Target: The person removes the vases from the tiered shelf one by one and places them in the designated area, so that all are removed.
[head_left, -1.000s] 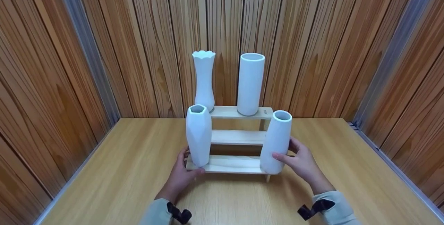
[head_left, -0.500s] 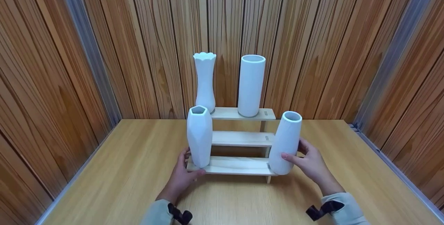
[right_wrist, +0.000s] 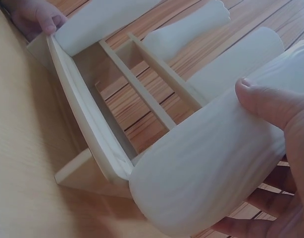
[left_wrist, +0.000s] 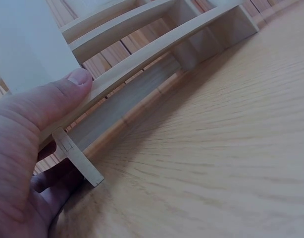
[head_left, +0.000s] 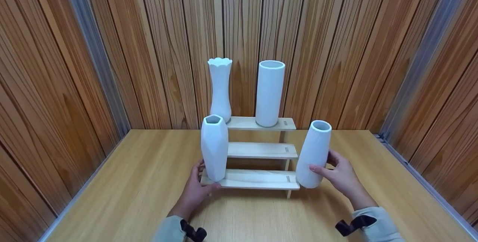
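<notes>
A smooth white vase (head_left: 314, 154), narrowing toward its round mouth, is in my right hand (head_left: 341, 176), which grips its lower side. The vase tilts slightly rightward, its base just off the right end of the wooden three-step shelf (head_left: 257, 179). In the right wrist view, the thumb (right_wrist: 268, 101) lies along one side of this vase and the other fingers reach under it. At the shelf's left end, my left hand (head_left: 195, 189) holds the lowest step, thumb on its front edge. A faceted white vase (head_left: 214, 148) stands upright on that step, close to the left thumb.
On the top step stand a scallop-rimmed white vase (head_left: 220, 90) and a cylindrical white vase (head_left: 270, 94). The shelf sits on a wood-grain table (head_left: 149, 163). Wood-panelled walls (head_left: 242, 21) enclose the back and sides.
My right hand has carried the tapered vase rightward, from over the lowest step's right end to beyond it, uncovering that end. The left hand and the other vases have stayed in place.
</notes>
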A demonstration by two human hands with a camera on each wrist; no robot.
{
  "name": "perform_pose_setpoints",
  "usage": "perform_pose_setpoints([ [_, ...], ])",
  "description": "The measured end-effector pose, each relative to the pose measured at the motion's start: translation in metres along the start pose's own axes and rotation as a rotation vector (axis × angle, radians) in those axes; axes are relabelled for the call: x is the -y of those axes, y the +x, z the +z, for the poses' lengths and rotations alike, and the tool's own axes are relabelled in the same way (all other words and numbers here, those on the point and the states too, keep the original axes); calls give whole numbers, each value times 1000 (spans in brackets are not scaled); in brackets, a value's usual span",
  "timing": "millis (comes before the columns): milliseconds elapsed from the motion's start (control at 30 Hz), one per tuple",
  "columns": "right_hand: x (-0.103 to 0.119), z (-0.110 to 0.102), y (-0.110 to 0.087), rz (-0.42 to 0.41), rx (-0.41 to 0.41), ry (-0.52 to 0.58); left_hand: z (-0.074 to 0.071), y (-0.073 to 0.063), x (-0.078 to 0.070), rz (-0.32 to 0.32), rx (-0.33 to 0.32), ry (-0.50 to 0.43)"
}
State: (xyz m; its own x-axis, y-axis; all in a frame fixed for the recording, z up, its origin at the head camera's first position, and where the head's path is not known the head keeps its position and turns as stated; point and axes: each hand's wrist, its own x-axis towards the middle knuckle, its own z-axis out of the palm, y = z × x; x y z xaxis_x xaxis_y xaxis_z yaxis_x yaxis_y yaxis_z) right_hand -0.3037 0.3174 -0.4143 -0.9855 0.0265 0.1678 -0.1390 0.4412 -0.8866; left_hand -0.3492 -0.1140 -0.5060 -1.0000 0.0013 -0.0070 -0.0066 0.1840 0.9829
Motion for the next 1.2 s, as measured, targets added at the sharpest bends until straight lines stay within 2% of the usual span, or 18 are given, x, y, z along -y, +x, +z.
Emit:
perform_pose_setpoints([
  [167,-4,-2,1,-1,5,-25,-1,2,1,7,5,3],
  [300,-8,-3,3,0,3,-12,-1,1,4,57,14,21],
  [400,-11,-4,5,-1,-1,0,-1,1,5,66,17,30],
  [700,-26,-6,9,47,-2,27,-2,4,0,-31,9,30],
  [1200,-34,-8,14,81,-14,25,-1,2,-2,-73,1,61],
])
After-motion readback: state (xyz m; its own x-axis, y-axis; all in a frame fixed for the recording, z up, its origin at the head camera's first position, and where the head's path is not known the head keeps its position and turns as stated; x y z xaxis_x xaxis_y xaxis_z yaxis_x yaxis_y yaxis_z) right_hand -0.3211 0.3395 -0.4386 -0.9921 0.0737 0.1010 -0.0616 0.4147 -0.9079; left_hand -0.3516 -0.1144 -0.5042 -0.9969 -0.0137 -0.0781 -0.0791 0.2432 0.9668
